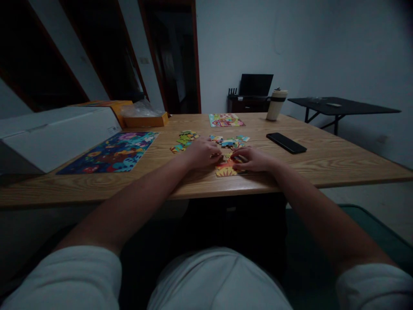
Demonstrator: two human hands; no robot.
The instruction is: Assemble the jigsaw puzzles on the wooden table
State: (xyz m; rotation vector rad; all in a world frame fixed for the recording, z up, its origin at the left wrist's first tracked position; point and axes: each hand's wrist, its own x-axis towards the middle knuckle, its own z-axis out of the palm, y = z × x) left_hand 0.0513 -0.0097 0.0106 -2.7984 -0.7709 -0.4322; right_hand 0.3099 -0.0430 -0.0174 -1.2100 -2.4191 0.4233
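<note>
The right hand [253,158] is resting over the right side of a yellow and red patch of puzzle [226,171], its fingers curling inward so that the gap between thumb and fingertips is looking small; whether a piece is sitting between them, I cannot tell. The left hand [203,153] is hovering or resting at the patch's upper left, its fingers bending toward the right hand and mostly hiding their own tips, so I cannot tell if it is gripping anything.

The patch is lying flat near the table's front edge, probably for easy reach by the 2 hands. Just beyond it, blue pieces [228,143] are lying in a loose group, and green pieces [185,138] are lying to the left, perhaps sorted by colour.

Farther out, a dark blue picture [111,153] is lying at the left and a pink picture [226,120] at the back, seemingly placed aside for working room. A phone [286,143] is lying to the right, and a tumbler [276,104] is standing upright near the far edge, likely out of elbow range. A white box [58,133] and an orange tray [145,122] holding clear plastic [142,108] are occupying the left of the wooden table [348,168].
</note>
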